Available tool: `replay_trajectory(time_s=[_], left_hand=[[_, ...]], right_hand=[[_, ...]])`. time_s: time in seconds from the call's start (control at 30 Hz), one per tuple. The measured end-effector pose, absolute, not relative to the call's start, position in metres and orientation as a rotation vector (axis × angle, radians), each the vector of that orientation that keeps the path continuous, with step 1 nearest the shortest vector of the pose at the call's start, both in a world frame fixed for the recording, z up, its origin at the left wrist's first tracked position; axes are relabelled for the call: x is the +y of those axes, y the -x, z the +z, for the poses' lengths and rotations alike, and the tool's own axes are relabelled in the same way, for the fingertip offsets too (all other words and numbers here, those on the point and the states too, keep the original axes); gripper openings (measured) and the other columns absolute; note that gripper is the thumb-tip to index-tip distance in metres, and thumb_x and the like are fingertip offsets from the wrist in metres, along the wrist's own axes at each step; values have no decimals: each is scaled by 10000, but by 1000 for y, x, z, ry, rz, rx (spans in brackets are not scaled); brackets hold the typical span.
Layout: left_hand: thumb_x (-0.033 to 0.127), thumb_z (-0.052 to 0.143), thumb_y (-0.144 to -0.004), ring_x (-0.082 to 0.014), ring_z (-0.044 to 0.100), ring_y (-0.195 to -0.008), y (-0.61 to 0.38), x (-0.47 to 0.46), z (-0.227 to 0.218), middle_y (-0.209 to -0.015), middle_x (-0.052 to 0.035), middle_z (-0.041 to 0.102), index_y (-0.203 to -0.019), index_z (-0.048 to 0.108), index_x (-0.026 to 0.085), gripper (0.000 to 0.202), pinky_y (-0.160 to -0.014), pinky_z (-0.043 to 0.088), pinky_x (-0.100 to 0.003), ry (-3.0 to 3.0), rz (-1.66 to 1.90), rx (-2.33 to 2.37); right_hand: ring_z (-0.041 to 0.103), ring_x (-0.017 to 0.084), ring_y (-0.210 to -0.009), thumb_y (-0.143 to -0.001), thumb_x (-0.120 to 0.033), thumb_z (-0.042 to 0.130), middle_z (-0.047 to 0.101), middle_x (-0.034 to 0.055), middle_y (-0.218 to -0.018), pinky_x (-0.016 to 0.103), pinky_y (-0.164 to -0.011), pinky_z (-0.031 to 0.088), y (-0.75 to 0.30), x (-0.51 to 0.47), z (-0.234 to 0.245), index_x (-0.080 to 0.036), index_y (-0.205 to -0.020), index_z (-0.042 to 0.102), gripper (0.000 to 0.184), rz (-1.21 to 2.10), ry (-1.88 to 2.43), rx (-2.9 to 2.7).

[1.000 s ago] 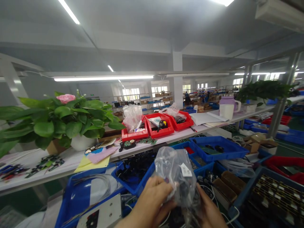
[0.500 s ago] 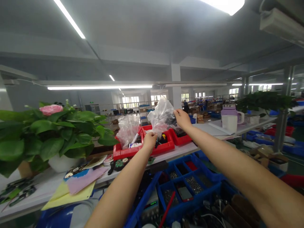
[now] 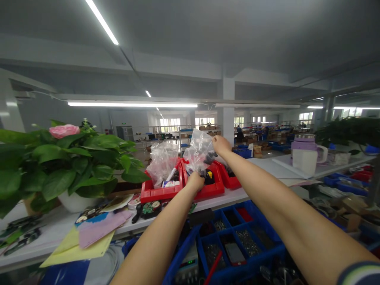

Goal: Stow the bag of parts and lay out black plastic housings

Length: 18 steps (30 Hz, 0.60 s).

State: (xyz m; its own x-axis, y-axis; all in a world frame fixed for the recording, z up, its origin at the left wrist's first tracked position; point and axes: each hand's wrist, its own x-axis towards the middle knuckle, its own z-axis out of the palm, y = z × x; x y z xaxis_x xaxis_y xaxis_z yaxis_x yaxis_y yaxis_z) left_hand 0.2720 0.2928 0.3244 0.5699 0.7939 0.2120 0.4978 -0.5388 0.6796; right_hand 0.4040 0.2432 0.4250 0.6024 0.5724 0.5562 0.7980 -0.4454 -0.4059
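While both arms are stretched out, a clear bag [image 3: 199, 150] is held over the middle red bin [image 3: 211, 190], pinched at its top by the right hand [image 3: 220, 144] and gripped below by the left hand [image 3: 195, 181].

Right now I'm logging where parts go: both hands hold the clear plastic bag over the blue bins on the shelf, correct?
Not quite. In the head view, the left hand and right hand hold the clear plastic bag over the red bins on the shelf, not blue ones.
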Motion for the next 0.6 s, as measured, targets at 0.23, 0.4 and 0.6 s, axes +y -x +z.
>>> replay_trajectory(time_s=[0.23,0.4,0.6], left_hand=[[322,553,-851,-200,573,-984,-264,281,325,-1115,-80,576,-1085,556,155,288,-843,494,-412,-2393,506,1073],[326,547,-854,-209,562,-1012,-260,277,323,-1140,-84,567,-1099,551,157,298,-867,481,-426,-2438,515,1034],[328,538,-859,-219,552,-1034,-259,282,322,-1179,-92,546,-1158,518,167,340,-881,474,-444,-2435,550,964]], right_hand=[[585,188,-956,-912,-367,477,599,76,-1076,406,-842,482,-387,264,443,-151,-1062,578,282,-587,2180,-1221],[580,190,-966,-912,-351,480,586,78,-1101,406,-842,485,-378,273,449,-155,-1081,569,273,-675,2188,-1319],[571,202,-1004,-905,-349,495,583,81,-1124,425,-873,466,-378,275,446,-152,-1087,572,279,-734,2243,-1418]])
